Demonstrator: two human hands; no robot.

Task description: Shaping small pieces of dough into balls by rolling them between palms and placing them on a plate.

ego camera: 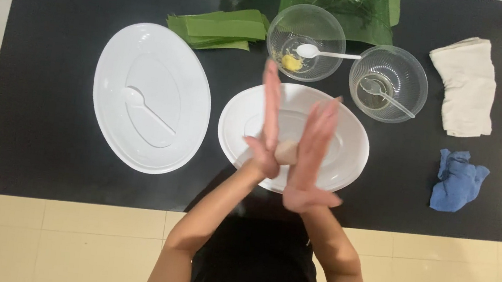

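Two flat palms [291, 145] press smooth dough lump [287, 152].

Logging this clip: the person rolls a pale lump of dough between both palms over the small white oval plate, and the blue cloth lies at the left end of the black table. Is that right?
Not quite. The head view shows the blue cloth at the right end of the black table, below the folded white towel. The rest holds: the left hand and right hand press the dough over the small white oval plate.
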